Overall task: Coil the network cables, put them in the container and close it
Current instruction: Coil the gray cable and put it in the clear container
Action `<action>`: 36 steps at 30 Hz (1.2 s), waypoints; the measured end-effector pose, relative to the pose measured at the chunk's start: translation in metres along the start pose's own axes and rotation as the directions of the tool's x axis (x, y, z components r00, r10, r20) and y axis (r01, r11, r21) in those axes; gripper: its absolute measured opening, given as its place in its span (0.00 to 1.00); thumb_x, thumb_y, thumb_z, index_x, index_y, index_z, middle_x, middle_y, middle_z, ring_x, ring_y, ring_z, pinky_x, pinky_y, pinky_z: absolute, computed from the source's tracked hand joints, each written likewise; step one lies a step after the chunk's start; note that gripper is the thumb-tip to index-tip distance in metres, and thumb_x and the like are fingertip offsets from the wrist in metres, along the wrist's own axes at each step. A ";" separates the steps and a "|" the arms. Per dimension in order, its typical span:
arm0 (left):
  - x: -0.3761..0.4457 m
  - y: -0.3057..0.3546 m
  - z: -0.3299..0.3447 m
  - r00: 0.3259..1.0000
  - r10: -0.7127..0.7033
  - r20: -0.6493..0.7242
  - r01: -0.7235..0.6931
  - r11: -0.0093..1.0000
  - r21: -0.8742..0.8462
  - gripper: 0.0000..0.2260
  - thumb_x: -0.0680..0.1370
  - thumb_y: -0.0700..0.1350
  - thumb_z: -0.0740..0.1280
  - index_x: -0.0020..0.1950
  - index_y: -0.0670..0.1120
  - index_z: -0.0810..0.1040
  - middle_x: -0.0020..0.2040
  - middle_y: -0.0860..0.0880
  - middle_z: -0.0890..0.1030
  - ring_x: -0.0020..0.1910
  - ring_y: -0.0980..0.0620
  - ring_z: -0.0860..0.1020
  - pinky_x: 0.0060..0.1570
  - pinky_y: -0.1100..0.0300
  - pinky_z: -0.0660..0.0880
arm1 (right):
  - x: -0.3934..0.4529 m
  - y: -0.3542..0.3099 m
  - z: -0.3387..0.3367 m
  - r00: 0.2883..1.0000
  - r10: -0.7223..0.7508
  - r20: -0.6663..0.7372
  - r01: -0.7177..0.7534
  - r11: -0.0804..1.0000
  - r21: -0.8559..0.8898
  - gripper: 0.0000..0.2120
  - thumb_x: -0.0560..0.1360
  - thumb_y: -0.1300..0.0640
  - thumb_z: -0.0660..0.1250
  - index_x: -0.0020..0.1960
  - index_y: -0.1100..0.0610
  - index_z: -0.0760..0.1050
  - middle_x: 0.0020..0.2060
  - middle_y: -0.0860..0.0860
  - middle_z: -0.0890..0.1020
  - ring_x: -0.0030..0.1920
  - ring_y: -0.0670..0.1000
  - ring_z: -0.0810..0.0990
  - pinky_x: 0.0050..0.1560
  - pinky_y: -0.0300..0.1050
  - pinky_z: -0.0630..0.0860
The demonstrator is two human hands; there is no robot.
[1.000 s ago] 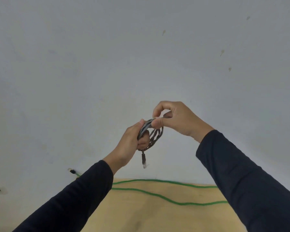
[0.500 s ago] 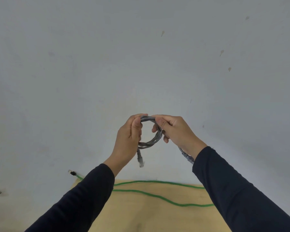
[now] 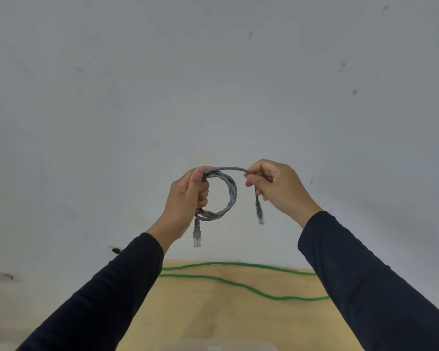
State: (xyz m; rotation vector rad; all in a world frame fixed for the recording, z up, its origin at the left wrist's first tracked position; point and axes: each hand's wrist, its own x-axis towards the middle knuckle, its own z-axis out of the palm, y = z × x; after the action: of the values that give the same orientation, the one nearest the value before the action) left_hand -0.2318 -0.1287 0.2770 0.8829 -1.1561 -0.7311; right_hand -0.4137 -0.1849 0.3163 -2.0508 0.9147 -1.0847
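Note:
A grey network cable (image 3: 230,196) is wound into a small coil held up in front of a pale wall. My left hand (image 3: 188,198) grips the coil at its left side, and one plug hangs below that hand. My right hand (image 3: 276,183) pinches the loose end of the same cable to the right of the coil, and the other plug dangles under it. A green network cable (image 3: 238,282) lies in long loops on the wooden table (image 3: 226,312) below. A pale translucent container edge (image 3: 218,347) shows at the bottom of the frame.
The green cable's end with its plug (image 3: 113,249) hangs off the table's left side against the wall. Dark sleeves cover both forearms. The wall behind has a few small marks.
My right hand has moved to the right, away from the coil, drawing out the last stretch of grey cable. The coil in my left hand now hangs open as a ring.

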 end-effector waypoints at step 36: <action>-0.039 -0.063 -0.007 0.934 -0.223 -0.279 0.241 0.970 0.030 0.14 0.82 0.48 0.54 0.52 0.53 0.79 0.37 0.52 0.74 0.31 0.57 0.69 0.31 0.66 0.71 | -0.058 0.039 0.120 0.921 0.309 -0.237 -0.226 0.920 0.321 0.16 0.77 0.54 0.61 0.64 0.49 0.72 0.33 0.46 0.79 0.33 0.43 0.73 0.44 0.43 0.74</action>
State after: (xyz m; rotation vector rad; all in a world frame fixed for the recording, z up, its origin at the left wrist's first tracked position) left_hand -0.2377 -0.1243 0.2031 1.1504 -0.8398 -0.7389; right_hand -0.3449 -0.1348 0.2068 -1.5045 1.0740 -1.2924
